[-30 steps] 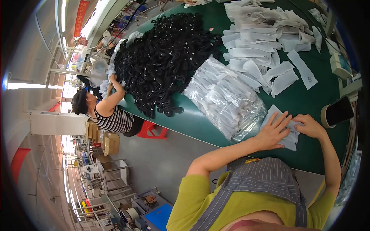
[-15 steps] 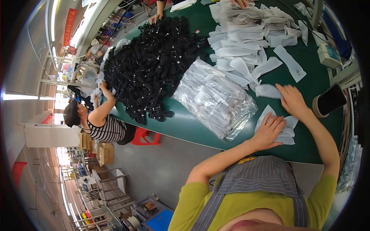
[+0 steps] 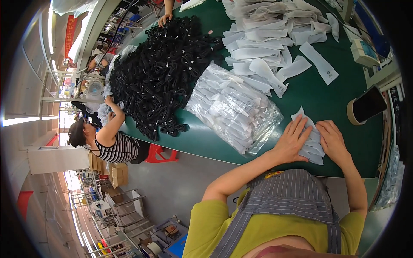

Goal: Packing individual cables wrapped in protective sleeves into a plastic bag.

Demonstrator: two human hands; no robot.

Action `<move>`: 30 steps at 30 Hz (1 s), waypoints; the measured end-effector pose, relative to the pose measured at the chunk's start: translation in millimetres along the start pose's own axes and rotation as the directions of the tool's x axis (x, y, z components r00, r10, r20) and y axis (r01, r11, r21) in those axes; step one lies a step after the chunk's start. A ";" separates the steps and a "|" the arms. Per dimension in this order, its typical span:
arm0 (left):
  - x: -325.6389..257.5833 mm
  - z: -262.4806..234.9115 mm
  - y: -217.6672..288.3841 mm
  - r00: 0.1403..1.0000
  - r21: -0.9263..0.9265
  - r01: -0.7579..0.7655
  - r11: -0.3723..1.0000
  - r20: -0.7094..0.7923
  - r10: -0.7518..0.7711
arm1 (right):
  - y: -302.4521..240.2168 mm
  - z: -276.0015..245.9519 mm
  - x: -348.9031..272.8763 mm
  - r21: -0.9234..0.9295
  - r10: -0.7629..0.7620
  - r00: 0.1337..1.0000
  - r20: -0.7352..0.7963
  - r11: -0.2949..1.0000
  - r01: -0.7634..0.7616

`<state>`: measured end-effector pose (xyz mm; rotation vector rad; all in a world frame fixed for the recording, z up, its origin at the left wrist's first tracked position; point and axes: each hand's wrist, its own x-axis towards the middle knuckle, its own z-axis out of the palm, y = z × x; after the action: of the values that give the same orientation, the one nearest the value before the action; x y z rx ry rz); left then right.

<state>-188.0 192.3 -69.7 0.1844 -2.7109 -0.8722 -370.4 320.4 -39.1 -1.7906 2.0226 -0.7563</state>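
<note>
Lower right: left hand (image 3: pixel 293 142) and right hand (image 3: pixel 332 139), fingers spread flat, pin small white bag stack (image 3: pixel 313 144) on green table (image 3: pixel 327 99), squaring edges.

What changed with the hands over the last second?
The right hand, which reached out over the table half a second ago, came back onto the small stack of white bags. The left hand stayed flat on the stack. Black cable pile and clear bundle unchanged.

Left hand (image 3: pixel 294 139) and right hand (image 3: pixel 333 140) are covering most of the small stack of white bags (image 3: pixel 313 146); a co-worker's hand (image 3: pixel 164 18) is entering, arm cut off by the top edge.
</note>
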 end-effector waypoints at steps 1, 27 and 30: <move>-0.4 2.9 -3.5 1.000 -0.062 0.019 0.998 0.019 -0.018 | -0.9 0.6 -0.4 -0.003 -0.001 1.000 0.015 1.000 0.001; -30.4 -73.4 15.9 0.852 0.409 0.386 0.827 -0.501 -0.150 | -23.3 39.6 -24.2 -0.052 -0.020 0.998 -0.051 0.998 0.017; -66.1 -70.6 -6.3 0.769 0.388 0.566 0.727 -0.565 -0.297 | -21.1 42.3 -20.4 -0.023 -0.012 0.997 -0.075 1.000 0.010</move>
<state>-103.3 162.0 -33.9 1.0712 -2.3770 -0.0736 -326.1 332.0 -62.6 -1.8131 2.0786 -0.8184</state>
